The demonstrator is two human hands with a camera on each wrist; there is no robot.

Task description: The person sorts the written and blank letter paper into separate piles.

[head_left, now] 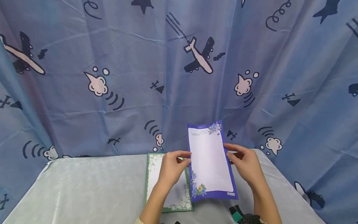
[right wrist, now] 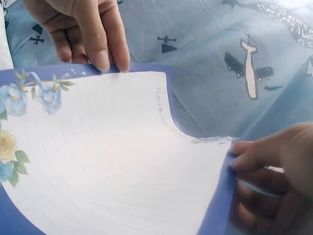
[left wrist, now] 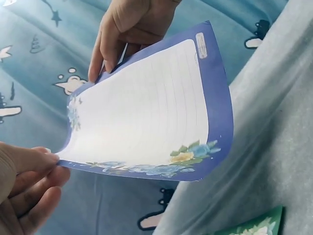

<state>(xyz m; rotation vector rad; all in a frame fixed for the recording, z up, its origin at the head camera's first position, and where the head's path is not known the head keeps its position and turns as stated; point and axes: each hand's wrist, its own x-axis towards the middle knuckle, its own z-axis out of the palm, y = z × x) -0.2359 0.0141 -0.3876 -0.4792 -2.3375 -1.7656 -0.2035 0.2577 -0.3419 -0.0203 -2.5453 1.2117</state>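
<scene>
A sheet of letter paper with a blue-purple border, faint ruled lines and printed flowers is held up above the table. My left hand pinches its left edge between thumb and fingers. On the opposite edge, my right hand pinches the sheet the same way. Both wrist views show the paper bowing between the left hand and the right hand. Behind my left forearm lies a green-bordered sheet or pad with white flowers, partly covered by the hand and the held sheet.
A pale grey cloth covers the table. Behind it hangs a blue curtain printed with airplanes, clouds and stars. A black and green wrist device shows at the bottom edge by the right forearm.
</scene>
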